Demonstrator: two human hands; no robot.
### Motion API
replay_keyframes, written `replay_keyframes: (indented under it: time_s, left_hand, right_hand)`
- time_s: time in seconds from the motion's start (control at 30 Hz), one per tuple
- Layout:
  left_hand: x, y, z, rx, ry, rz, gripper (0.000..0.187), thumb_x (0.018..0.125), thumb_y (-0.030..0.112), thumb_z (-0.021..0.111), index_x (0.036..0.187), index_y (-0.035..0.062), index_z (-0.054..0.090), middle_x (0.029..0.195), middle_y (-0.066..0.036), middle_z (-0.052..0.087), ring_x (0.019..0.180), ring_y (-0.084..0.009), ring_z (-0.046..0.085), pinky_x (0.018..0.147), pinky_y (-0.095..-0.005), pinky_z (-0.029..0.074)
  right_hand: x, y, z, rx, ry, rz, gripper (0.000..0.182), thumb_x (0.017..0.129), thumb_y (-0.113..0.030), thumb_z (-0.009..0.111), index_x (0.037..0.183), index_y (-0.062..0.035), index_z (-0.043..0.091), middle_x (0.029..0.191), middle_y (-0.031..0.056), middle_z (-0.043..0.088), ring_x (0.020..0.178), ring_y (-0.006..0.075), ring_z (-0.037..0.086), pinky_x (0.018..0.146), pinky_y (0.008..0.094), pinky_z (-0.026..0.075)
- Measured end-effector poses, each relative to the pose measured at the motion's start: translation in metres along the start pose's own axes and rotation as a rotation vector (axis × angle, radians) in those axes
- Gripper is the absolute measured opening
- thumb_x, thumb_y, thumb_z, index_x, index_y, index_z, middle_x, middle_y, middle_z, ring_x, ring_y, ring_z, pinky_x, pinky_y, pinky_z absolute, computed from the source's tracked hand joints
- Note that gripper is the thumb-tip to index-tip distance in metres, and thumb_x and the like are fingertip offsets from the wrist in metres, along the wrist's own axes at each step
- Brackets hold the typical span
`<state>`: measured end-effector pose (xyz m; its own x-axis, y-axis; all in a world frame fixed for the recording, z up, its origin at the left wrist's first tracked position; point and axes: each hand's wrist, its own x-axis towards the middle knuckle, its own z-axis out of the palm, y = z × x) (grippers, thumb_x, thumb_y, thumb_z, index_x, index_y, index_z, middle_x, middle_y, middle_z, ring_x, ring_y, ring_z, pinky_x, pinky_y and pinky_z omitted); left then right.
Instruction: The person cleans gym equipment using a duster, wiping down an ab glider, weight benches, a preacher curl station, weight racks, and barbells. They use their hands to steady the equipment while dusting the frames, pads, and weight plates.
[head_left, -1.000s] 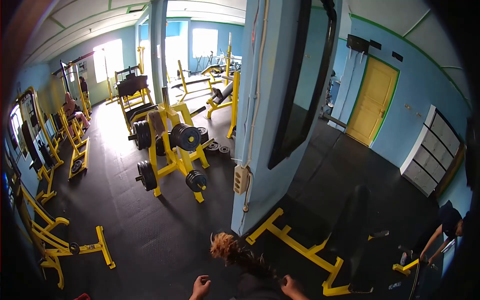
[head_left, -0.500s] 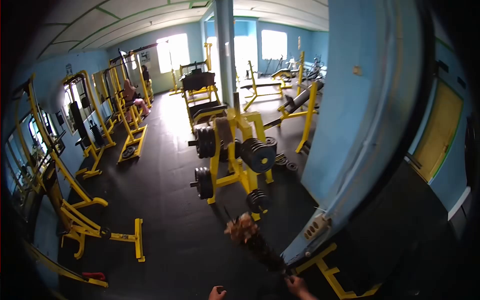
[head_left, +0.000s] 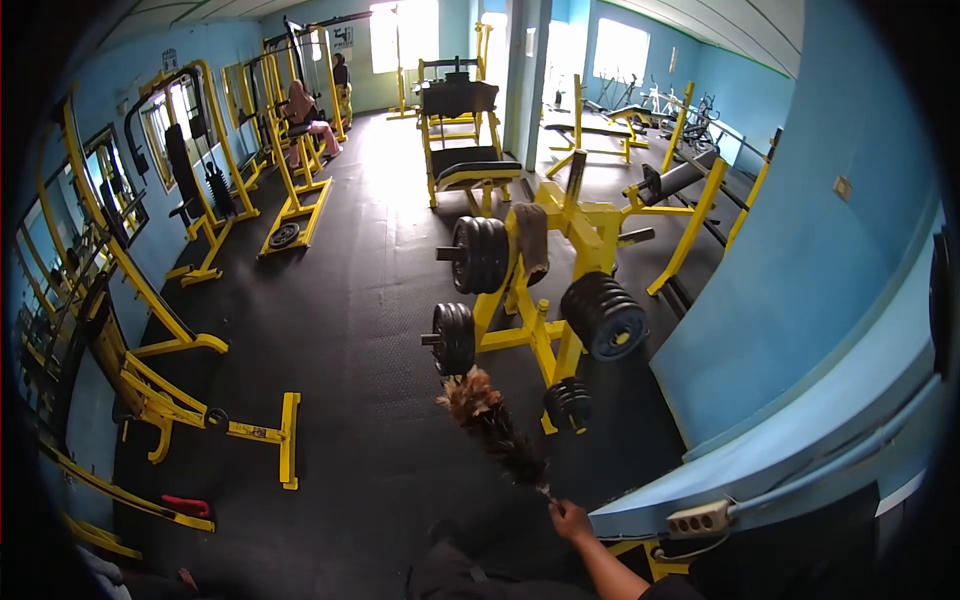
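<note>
My right hand [head_left: 570, 521], low and right of centre, is closed around the thin handle of a feather duster [head_left: 495, 435]. The duster points up and left, light brown feathers at its tip and darker ones nearer the grip. In this view the tip overlaps the bottom of the lower left stack of black weight plates [head_left: 455, 340] on a yellow plate rack [head_left: 545, 345]. More plates [head_left: 605, 315] hang on the rack's right side, and a brown cloth [head_left: 531, 243] drapes over its upper part. Just a sliver of my left hand [head_left: 187, 578] shows at the lower left edge, its fingers mostly hidden.
Yellow gym machines [head_left: 200, 180] line the mirrored left wall, with a seated person [head_left: 305, 110] farther back. A low yellow frame [head_left: 290, 440] stands at left on the black floor [head_left: 350, 330]. To the right are a blue wall [head_left: 800, 300] and a socket strip [head_left: 698, 519].
The view has shifted right and down, and the rack appears nearer. The duster stays in my right hand, its tip now by the lower left plates. My left hand has moved to the lower left edge.
</note>
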<state>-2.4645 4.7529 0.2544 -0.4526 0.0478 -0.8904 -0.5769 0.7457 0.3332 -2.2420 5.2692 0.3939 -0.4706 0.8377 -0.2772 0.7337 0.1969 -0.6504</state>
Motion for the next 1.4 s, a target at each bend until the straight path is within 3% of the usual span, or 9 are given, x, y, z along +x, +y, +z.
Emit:
replay_keyframes:
  time_s: [0.17,0.23,0.57,0.73,0.93,1.0,1.17,1.23,1.4]
  left_hand:
    - [0.097,0.116,-0.051,0.141,0.146,0.060,0.034,0.081,0.017,0.073,0.113,0.0063,0.064,0.097,-0.007,0.069,0.083,-0.0182,0.067,0.075,-0.0340,0.055]
    - [0.111,0.196,-0.040,0.215,0.266,0.322,0.036,0.076,0.014,0.075,0.110,0.0063,0.063,0.096,-0.007,0.069,0.086,-0.0194,0.066,0.076,-0.0357,0.055]
    - [0.140,0.551,0.062,0.094,-0.081,0.933,0.036,0.085,0.012,0.071,0.119,0.0060,0.061,0.109,-0.009,0.065,0.095,-0.0192,0.063,0.080,-0.0320,0.053]
    - [0.073,0.635,0.138,0.198,-0.347,0.941,0.039,0.089,0.015,0.070,0.125,0.0070,0.058,0.105,-0.007,0.064,0.091,-0.0151,0.061,0.076,-0.0289,0.052]
    - [-0.018,0.726,0.225,0.429,-0.551,0.997,0.040,0.091,0.015,0.067,0.128,0.0069,0.053,0.100,-0.006,0.062,0.090,-0.0131,0.061,0.076,-0.0276,0.051]
    - [-0.042,0.753,0.261,0.469,-0.610,1.261,0.041,0.091,0.013,0.066,0.128,0.0051,0.052,0.103,-0.007,0.061,0.093,-0.0149,0.061,0.080,-0.0288,0.050]
    - [-0.086,0.807,0.344,0.636,-0.641,1.409,0.047,0.089,0.013,0.066,0.131,0.0040,0.048,0.121,-0.016,0.056,0.112,-0.0282,0.058,0.096,-0.0388,0.047]
    - [-0.128,0.825,0.363,0.801,-0.565,1.698,0.056,0.088,0.017,0.067,0.138,0.0073,0.043,0.135,-0.021,0.047,0.126,-0.0366,0.048,0.105,-0.0437,0.040]
    - [-0.151,0.835,0.409,1.006,-0.557,1.847,0.070,0.091,0.031,0.063,0.150,0.0116,0.030,0.155,-0.023,0.024,0.143,-0.0407,0.026,0.113,-0.0536,0.027]
  right_hand:
    - [0.015,-0.041,0.031,-0.055,-0.095,0.211,0.040,0.089,-0.044,0.059,0.104,-0.0090,0.069,0.096,0.0203,0.069,0.097,0.0407,0.064,0.082,0.0464,0.050]
    - [0.020,-0.057,0.035,-0.040,-0.078,0.265,0.040,0.089,-0.045,0.059,0.105,-0.0096,0.069,0.096,0.0199,0.069,0.097,0.0403,0.065,0.082,0.0460,0.050]
    - [0.070,-0.116,-0.037,0.380,0.421,0.223,0.036,0.095,-0.039,0.062,0.096,-0.0038,0.071,0.078,0.0145,0.068,0.074,0.0196,0.066,0.069,0.0319,0.049]
    - [0.113,-0.116,-0.140,0.081,0.665,0.221,0.030,0.097,-0.033,0.056,0.098,-0.0064,0.068,0.080,0.0162,0.068,0.074,0.0366,0.067,0.065,0.0419,0.050]
    - [0.147,-0.111,-0.272,-0.447,0.791,0.181,0.014,0.091,-0.026,0.060,0.092,-0.0130,0.066,0.071,0.0104,0.062,0.068,0.0358,0.064,0.059,0.0477,0.050]
    - [0.161,-0.098,-0.297,-0.417,0.742,0.218,0.014,0.091,-0.025,0.061,0.092,-0.0128,0.067,0.070,0.0103,0.061,0.068,0.0343,0.064,0.058,0.0466,0.050]
    - [0.189,-0.063,-0.308,-0.367,0.729,0.256,0.017,0.093,-0.026,0.059,0.094,-0.0121,0.069,0.072,0.0096,0.064,0.068,0.0334,0.065,0.058,0.0446,0.051]
    - [0.192,-0.065,-0.314,-0.353,0.716,0.280,0.018,0.093,-0.027,0.059,0.091,-0.0120,0.068,0.072,0.0096,0.064,0.069,0.0336,0.065,0.059,0.0443,0.051]
    - [0.191,-0.030,-0.281,-0.351,0.712,0.431,0.020,0.093,-0.029,0.057,0.086,-0.0129,0.067,0.075,0.0099,0.066,0.071,0.0335,0.066,0.061,0.0448,0.052]
